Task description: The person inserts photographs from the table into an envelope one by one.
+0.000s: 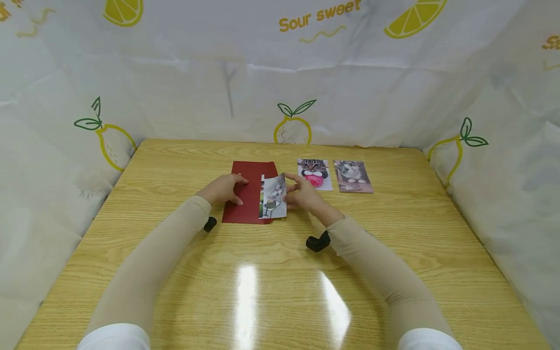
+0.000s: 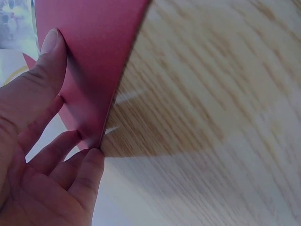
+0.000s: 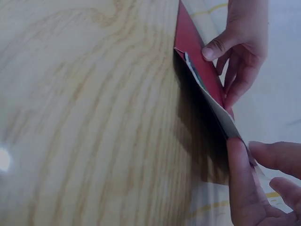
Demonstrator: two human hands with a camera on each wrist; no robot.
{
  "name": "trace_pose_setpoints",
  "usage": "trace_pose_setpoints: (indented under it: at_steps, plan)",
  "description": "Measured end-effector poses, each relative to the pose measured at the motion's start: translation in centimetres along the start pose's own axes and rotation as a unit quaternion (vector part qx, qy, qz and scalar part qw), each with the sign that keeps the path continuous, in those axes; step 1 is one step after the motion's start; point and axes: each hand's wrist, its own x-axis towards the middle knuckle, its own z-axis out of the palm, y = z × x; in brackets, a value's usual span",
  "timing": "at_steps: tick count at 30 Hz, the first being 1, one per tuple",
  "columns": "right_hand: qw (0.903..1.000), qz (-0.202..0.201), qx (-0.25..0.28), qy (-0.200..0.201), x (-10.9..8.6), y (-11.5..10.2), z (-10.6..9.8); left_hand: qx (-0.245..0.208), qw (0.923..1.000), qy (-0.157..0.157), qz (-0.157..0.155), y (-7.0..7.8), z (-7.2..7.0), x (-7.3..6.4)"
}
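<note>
A red envelope-like sleeve (image 1: 250,194) lies on the wooden table, its right side flap beneath a photo card (image 1: 274,197) with a grey-and-white picture. Another card's green-and-black edge (image 1: 261,197) peeks out at the photo's left. My left hand (image 1: 224,188) rests on the sleeve's left half, thumb and fingers spread apart on the red surface. In the right wrist view, the cards reach into the opening of the sleeve (image 3: 200,52). My right hand (image 1: 306,196) pinches the photo's outer edge between thumb and fingers, keeping that end raised off the table.
Two cat photos lie at the back right: one cat with a pink ball (image 1: 314,175), the other grey and white (image 1: 352,176). A lemon-printed white cloth (image 1: 197,97) hangs behind and beside the table (image 1: 280,272). Black wrist-camera parts (image 1: 318,241) jut out below the wrists.
</note>
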Motion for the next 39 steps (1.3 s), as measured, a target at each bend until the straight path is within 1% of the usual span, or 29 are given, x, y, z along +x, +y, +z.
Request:
trace_pose_setpoints:
  at_steps: [4, 8, 13, 25, 39]
  plan:
    - [0.9994, 0.017, 0.009, -0.028, -0.1, 0.0, -0.3, 0.001, 1.0, 0.001, 0.001, 0.1, -0.1, -0.1]
    - [0.9991, 0.02, 0.016, -0.034, 0.0, 0.0, -0.2, 0.002, 1.0, -0.001, 0.001, 0.2, -0.1, -0.1]
    - [0.9992, 0.018, 0.019, -0.03, 0.1, -0.1, 0.1, 0.005, 1.0, -0.004, 0.001, 0.1, -0.1, 0.0]
    - [0.9996, 0.013, -0.002, -0.027, 0.8, -0.7, 1.1, 0.011, 0.9999, -0.008, 0.0, 0.2, -0.2, -0.1]
    - [0.9997, 0.012, -0.019, -0.006, 1.3, -0.8, 2.0, 0.011, 0.9999, -0.009, 0.0, 0.6, -0.3, -0.3]
